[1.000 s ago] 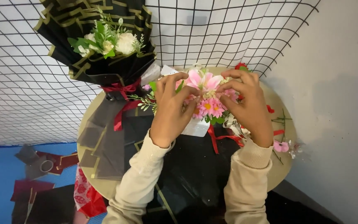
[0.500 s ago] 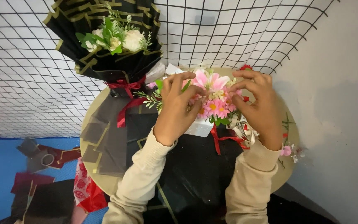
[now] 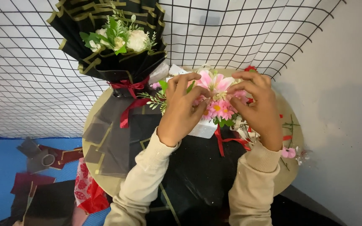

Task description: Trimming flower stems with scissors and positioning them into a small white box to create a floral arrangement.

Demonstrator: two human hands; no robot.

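Fingers (image 3: 189, 90) of both our left hand (image 3: 183, 111) and right hand (image 3: 258, 106) are pinching the pink artificial flower cluster (image 3: 216, 94), steadying it upright near the round worktop's (image 3: 292, 165) far edge.

I see a small cluster of pink flowers (image 3: 218, 97) at the far middle of the round worktop (image 3: 292, 175). A large pale pink bloom with a yellowish centre sits at the far side, and smaller, deeper pink daisy-like blooms with yellow centres sit nearer. Green leaves poke out to the left. The cluster stands upright in a white block (image 3: 204, 129).
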